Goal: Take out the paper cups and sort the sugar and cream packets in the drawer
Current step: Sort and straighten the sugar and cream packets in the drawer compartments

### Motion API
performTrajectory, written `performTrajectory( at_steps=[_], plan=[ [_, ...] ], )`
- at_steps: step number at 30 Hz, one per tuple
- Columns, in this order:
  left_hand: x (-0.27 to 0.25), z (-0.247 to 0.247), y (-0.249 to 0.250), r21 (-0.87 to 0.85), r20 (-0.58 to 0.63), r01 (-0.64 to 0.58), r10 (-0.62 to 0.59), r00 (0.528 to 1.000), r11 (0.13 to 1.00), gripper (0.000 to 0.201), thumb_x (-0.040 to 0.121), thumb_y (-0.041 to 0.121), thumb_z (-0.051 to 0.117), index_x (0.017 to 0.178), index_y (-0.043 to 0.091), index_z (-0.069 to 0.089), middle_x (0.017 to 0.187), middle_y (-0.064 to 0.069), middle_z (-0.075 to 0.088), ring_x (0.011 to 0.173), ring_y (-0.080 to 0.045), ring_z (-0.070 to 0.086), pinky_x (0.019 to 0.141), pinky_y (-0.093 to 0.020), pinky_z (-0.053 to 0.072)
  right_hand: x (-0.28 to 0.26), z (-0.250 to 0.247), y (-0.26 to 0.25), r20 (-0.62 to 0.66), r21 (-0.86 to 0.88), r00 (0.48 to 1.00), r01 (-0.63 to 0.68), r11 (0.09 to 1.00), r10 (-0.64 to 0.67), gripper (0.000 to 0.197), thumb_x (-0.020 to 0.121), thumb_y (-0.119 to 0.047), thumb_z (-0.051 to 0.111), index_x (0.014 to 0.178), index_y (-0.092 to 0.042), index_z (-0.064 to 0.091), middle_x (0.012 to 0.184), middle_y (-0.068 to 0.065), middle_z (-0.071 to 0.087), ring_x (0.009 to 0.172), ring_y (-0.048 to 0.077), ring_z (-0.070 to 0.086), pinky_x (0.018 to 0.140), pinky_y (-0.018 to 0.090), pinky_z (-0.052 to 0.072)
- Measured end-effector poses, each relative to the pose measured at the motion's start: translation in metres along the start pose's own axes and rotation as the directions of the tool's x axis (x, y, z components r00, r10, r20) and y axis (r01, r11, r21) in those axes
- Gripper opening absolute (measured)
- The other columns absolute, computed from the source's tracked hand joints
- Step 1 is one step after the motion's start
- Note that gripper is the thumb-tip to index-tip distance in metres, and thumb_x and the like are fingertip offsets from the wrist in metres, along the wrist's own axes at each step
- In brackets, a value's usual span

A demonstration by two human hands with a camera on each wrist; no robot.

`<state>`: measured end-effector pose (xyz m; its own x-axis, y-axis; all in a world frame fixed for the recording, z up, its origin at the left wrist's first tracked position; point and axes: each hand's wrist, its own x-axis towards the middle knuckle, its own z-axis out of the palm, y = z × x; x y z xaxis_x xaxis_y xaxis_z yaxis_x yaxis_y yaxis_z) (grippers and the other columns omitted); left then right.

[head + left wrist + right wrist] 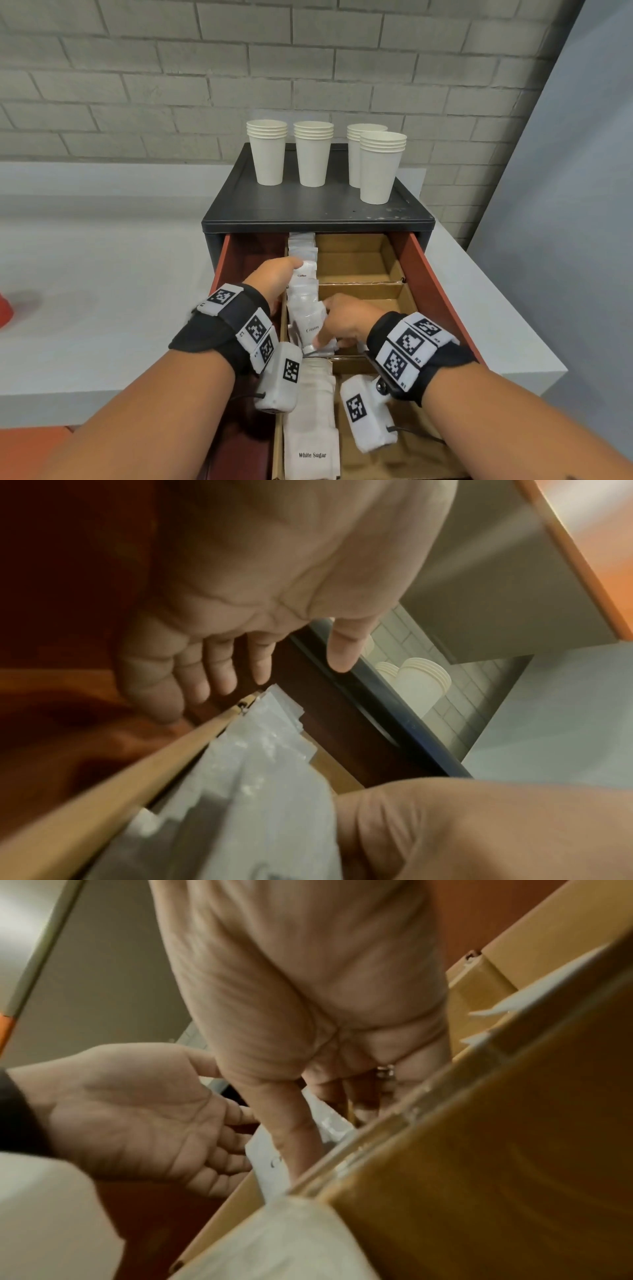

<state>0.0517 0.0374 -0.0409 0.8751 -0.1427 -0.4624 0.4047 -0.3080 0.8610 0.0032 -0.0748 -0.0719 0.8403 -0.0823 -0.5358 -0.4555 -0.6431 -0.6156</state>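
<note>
The paper cups [325,154] already stand in stacks on the black cabinet top [308,205]. In the open drawer [431,274], the left hand [274,277] rests relaxed beside the row of cream packets [305,308]; the right hand [342,322] pinches one at its near end. Pulling it carelessly could drag neighbouring packets over the cardboard divider [359,284] or mix them with the white sugar packets [311,428]
</note>
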Motion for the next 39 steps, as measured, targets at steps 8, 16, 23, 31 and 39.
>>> performTrajectory(
  at_steps=[8,16,23,31,39],
  plan=[
    [0.0,0.005,-0.003,0.044,0.091,0.085,-0.088,0.992,0.995,0.061,0.097,0.034,0.044,0.148,0.009,0.022,0.154,-0.016,0.023,0.139,-0.033,0.026,0.112,-0.047,0.026,0.003,0.007,0.0,-0.115,-0.053,0.993,-0.021,0.998,0.015,0.046,0.082,-0.028,0.071,0.116,-0.003,0.054,0.104,0.006,0.057,0.092,0.021,0.055,0.081,0.031,0.051],
    [0.004,0.005,-0.005,0.046,0.085,0.098,-0.102,0.991,0.994,0.06,0.098,0.036,0.042,0.148,0.011,0.021,0.153,-0.017,0.023,0.139,-0.034,0.026,0.109,-0.047,0.026,0.01,0.017,0.003,-0.165,-0.047,0.982,0.09,0.995,-0.096,0.06,0.067,-0.013,0.081,0.115,-0.015,0.045,0.111,0.003,0.056,0.1,0.021,0.054,0.085,0.034,0.049],
    [0.005,0.005,-0.005,0.013,0.068,0.108,-0.109,0.992,0.994,0.06,0.097,0.038,0.043,0.147,0.011,0.023,0.153,-0.016,0.025,0.138,-0.035,0.028,0.113,-0.05,0.025,0.013,0.022,0.007,-0.288,-0.004,0.952,0.103,0.995,-0.1,0.064,0.065,-0.017,0.082,0.114,-0.013,0.042,0.111,0.004,0.057,0.102,0.023,0.056,0.081,0.034,0.05],
    [0.004,0.005,-0.004,0.002,0.072,0.105,-0.105,0.992,0.994,0.061,0.098,0.037,0.042,0.148,0.009,0.021,0.154,-0.015,0.024,0.139,-0.033,0.026,0.112,-0.046,0.025,0.021,0.03,0.009,-0.14,-0.186,0.971,0.166,0.968,-0.193,0.037,0.076,-0.021,0.073,0.11,-0.011,0.062,0.108,0.008,0.065,0.099,0.024,0.061,0.085,0.031,0.052],
    [0.004,0.005,-0.004,0.026,0.074,0.093,-0.094,0.993,0.995,0.059,0.097,0.038,0.043,0.147,0.01,0.025,0.151,-0.015,0.029,0.137,-0.033,0.032,0.111,-0.046,0.026,0.019,0.029,0.009,-0.159,-0.278,0.951,0.216,0.936,-0.266,0.028,0.089,-0.014,0.055,0.116,-0.008,0.06,0.117,0.012,0.062,0.108,0.029,0.058,0.09,0.031,0.047]
  ],
)
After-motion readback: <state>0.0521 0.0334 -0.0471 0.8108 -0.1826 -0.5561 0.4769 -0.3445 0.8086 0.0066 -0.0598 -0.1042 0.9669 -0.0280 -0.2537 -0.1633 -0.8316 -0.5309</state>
